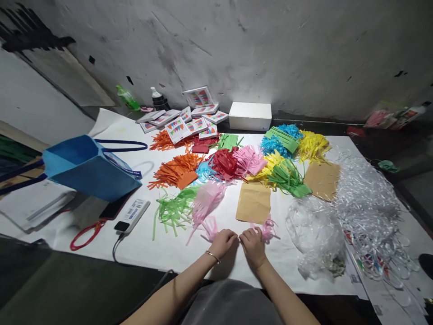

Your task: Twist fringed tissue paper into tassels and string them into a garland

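Observation:
Close to the table's front edge, my left hand [223, 242] and my right hand [253, 246] almost meet at the fingertips. Both are closed in a pinch on a pink paper tassel, mostly covered by the fingers. Its fringed pink ends [210, 228] stick out past each hand. Just beyond my hands lies a square of brown paper [253, 203]. To the left of it rest a pale pink fringed paper bundle [207, 201] and a light green fringed bundle [176, 207].
Behind are orange [179, 169], red [225, 163] and yellow [313, 145] fringed bundles, with printed cards [177, 129] and a white box [250, 116]. At left stand a blue bag [91, 169] and a power bank [132, 216]. Clear plastic [314, 234] and white ribbon strands [368, 194] lie right.

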Demonstrator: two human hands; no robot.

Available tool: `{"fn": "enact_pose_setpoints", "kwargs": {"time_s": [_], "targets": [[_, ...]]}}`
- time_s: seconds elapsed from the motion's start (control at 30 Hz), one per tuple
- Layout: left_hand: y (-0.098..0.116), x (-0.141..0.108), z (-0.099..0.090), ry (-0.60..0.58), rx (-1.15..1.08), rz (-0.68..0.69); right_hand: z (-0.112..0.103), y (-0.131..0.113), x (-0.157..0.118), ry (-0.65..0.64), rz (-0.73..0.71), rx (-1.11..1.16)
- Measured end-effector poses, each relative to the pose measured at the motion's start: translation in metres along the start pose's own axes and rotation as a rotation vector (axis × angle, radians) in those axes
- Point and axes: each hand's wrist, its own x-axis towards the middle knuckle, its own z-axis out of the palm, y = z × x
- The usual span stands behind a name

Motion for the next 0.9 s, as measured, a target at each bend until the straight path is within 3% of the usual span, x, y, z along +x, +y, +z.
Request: {"fn": "enact_pose_setpoints", "kwargs": {"time_s": [0.1, 0.2, 0.27, 0.37, 0.43, 0.6, 0.73, 0.83, 0.9], "targets": [[0.008, -0.004, -0.006, -0.086, -0.208, -0.061, -0.021, 0.000, 0.003, 0.049, -0.001, 0.032], [0.024, -0.008, -0.008, -0.120, -0.368, -0.082, -0.048, -0.006, 0.006, 0.176, 0.093, 0.183], [0.039, -0.009, -0.007, -0.105, -0.554, -0.102, -0.063, -0.012, 0.009, 0.258, 0.208, 0.374], [0.064, -0.010, -0.002, -0.035, -0.916, -0.165, -0.080, -0.020, 0.009, 0.278, 0.342, 0.658], [0.080, -0.010, 0.001, -0.013, -1.017, -0.213, -0.086, -0.023, 0.007, 0.308, 0.385, 0.750], [0.110, 0.001, -0.001, -0.189, -0.862, -0.226, -0.095, -0.012, -0.006, 0.418, 0.468, 0.761], [0.135, 0.017, 0.000, -0.174, -0.503, 0.019, -0.103, 0.006, -0.018, 0.460, 0.514, 0.619], [0.152, 0.029, 0.010, -0.134, -0.243, 0.218, -0.111, 0.021, -0.027, 0.411, 0.617, 0.664], [0.159, 0.040, 0.022, -0.160, -0.188, 0.250, -0.114, 0.031, -0.036, 0.373, 0.677, 0.723]]}}
